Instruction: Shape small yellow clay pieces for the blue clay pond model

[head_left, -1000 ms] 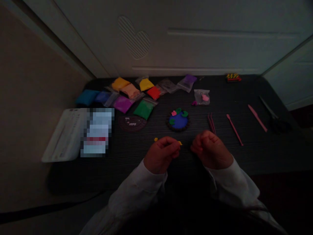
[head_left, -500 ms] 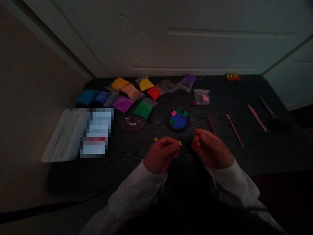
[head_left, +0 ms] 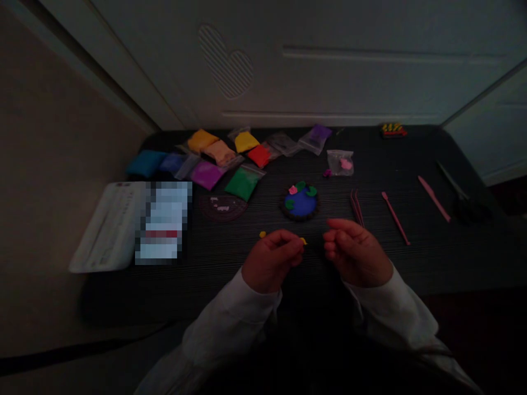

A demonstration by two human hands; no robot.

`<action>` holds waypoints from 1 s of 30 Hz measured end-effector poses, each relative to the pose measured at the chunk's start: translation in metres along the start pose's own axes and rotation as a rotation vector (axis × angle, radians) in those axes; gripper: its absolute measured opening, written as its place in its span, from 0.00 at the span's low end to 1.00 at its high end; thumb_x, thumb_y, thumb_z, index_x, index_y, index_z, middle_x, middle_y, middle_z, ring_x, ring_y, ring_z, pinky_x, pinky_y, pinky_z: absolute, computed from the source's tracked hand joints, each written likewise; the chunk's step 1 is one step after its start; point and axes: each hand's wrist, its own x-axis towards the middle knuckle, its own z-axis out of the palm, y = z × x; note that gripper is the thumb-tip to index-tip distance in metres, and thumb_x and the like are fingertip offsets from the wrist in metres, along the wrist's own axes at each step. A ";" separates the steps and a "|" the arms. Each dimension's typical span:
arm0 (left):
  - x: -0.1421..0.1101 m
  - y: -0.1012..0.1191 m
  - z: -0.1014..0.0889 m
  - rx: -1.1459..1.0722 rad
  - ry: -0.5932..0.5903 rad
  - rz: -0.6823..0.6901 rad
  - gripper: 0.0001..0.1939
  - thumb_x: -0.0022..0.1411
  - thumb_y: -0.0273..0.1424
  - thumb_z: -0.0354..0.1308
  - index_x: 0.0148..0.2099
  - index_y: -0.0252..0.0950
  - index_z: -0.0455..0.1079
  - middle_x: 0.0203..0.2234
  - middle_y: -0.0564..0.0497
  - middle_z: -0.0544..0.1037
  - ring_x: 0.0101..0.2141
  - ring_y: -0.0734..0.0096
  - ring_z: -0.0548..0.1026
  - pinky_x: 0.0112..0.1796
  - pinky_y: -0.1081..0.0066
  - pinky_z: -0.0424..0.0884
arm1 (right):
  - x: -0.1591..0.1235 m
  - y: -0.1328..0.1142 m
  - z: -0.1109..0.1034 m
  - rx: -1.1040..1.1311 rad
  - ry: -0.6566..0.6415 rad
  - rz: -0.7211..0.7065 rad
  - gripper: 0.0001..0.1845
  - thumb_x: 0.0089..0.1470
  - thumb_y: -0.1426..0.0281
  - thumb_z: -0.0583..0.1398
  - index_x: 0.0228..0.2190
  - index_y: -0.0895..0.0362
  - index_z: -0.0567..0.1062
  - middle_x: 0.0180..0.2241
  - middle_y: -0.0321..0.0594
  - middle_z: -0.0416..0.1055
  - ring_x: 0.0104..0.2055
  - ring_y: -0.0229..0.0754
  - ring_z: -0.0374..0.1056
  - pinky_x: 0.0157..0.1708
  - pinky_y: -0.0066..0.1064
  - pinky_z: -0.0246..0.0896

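My left hand (head_left: 272,260) pinches a small yellow piece of clay (head_left: 303,241) between thumb and fingertips; its tip shows past them. My right hand (head_left: 359,252) is a short way to the right, fingers loosely curled, index finger stretched out and thumb drawn back, with nothing visible in it. Just beyond both hands lies a round clay pond (head_left: 303,204), blue inside a dark rim, bearing green leaves and a pink flower (head_left: 292,190). Another yellow clay bit (head_left: 262,234) rests on the table behind my left hand.
Pink tweezers (head_left: 357,208), a pink modelling tool (head_left: 396,219), a pink knife (head_left: 434,198) and scissors (head_left: 463,192) lie to the right. Bags of coloured clay, including a green one (head_left: 244,184), cover the back left. A white box (head_left: 109,227) and a blurred-out rectangle are at left.
My right thumb has drawn back from the index fingertip, and that finger is straighter. My left hand keeps its pinch in the same place.
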 end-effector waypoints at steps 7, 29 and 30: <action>0.000 0.001 0.001 0.003 0.012 -0.006 0.09 0.37 0.27 0.65 0.21 0.31 0.68 0.15 0.54 0.71 0.18 0.81 0.65 0.20 0.78 0.58 | -0.001 0.000 0.000 -0.144 -0.010 -0.050 0.09 0.38 0.66 0.64 0.27 0.51 0.75 0.24 0.32 0.75 0.23 0.30 0.70 0.22 0.18 0.67; 0.000 0.005 -0.003 -0.026 0.064 0.062 0.07 0.39 0.27 0.64 0.21 0.32 0.68 0.15 0.54 0.69 0.19 0.80 0.65 0.20 0.78 0.59 | 0.006 0.005 -0.019 -1.548 -0.151 -0.468 0.26 0.44 0.63 0.59 0.46 0.56 0.63 0.28 0.38 0.68 0.29 0.39 0.61 0.33 0.35 0.53; 0.000 0.005 -0.003 -0.031 0.062 0.060 0.07 0.39 0.27 0.64 0.21 0.32 0.68 0.15 0.55 0.69 0.19 0.80 0.65 0.20 0.78 0.59 | 0.004 0.000 -0.021 -1.531 -0.164 -0.467 0.27 0.44 0.63 0.59 0.47 0.55 0.62 0.30 0.39 0.67 0.30 0.39 0.61 0.33 0.34 0.54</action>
